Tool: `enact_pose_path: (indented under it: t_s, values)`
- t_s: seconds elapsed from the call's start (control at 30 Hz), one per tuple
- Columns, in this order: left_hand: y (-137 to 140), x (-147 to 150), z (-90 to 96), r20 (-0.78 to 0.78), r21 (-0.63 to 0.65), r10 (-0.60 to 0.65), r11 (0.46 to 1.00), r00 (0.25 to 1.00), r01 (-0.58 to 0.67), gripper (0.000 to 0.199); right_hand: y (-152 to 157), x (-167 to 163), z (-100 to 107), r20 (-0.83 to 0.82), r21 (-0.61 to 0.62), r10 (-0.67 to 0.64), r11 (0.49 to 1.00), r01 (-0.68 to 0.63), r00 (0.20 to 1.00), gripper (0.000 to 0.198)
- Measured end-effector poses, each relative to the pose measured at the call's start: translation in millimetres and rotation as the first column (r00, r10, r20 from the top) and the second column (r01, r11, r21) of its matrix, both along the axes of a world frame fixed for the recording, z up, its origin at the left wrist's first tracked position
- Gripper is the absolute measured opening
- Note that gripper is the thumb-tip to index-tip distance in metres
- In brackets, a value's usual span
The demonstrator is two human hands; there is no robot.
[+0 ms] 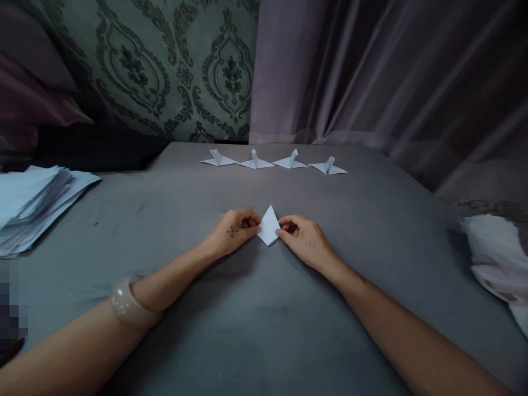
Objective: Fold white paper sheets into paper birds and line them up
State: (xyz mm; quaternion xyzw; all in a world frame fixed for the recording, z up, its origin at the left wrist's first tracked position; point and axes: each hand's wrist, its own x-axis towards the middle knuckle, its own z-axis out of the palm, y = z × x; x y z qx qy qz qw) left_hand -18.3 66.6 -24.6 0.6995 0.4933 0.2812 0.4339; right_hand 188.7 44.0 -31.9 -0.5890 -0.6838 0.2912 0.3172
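A small sheet of white paper, folded into a kite-like diamond (269, 226), is held between my two hands with its sharp tip pointing away from me. My left hand (237, 230) pinches its left corner between thumb and fingers. On the opposite side, my right hand (304, 236) grips the right edge in the same way, thumb on top. How many layers the folded paper has cannot be made out. Farther back, several folded white paper cranes (254, 160) stand in a row with their wings spread flat.
A grey cloth surface (247, 330) spreads beneath everything. At the left lies a stack of paper sheets (33, 198), with a dark cloth (103, 147) behind it. Crumpled white fabric (495, 258) is at the right. A patterned wall (185, 71) and mauve curtain (289, 71) bound the back.
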Motion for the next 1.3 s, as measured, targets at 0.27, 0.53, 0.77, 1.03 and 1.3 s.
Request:
enact_pose_path:
  t_s: [0.27, 0.53, 0.77, 1.03, 1.3]
  values:
    - [-1, 1, 3.6, 0.067, -0.021, -0.016, 1.0, 0.998, 0.018, 0.022, 1, 1, 4, -0.155, -0.103, 0.017, 0.994, -0.033, 0.988, 0.017]
    - [3, -4, 2.3, -0.057, 0.081, -0.099, 0.991, 0.993, 0.103, 0.013, 2, 6, 8, -0.06, -0.059, 0.129, 0.989, -0.132, 0.99, 0.01]
    - [-2, -5, 12.1, -0.232, 0.236, -0.154, 0.949, 0.961, 0.209, 0.015, -4, 5, 12, 0.045, 0.027, 0.174, 0.984, -0.175, 0.984, 0.018]
    - [-10, -1, 31.3, -0.328, 0.237, -0.18, 0.934, 0.927, 0.266, 0.019, -7, 0, 16, 0.114, 0.098, 0.135, 0.984, -0.146, 0.984, 0.012]
    - [-4, -2, 11.5, -0.283, 0.223, -0.052, 0.968, 0.958, 0.118, 0.022, -3, -2, 9, 0.179, 0.032, 0.055, 0.998, -0.061, 0.982, 0.016]
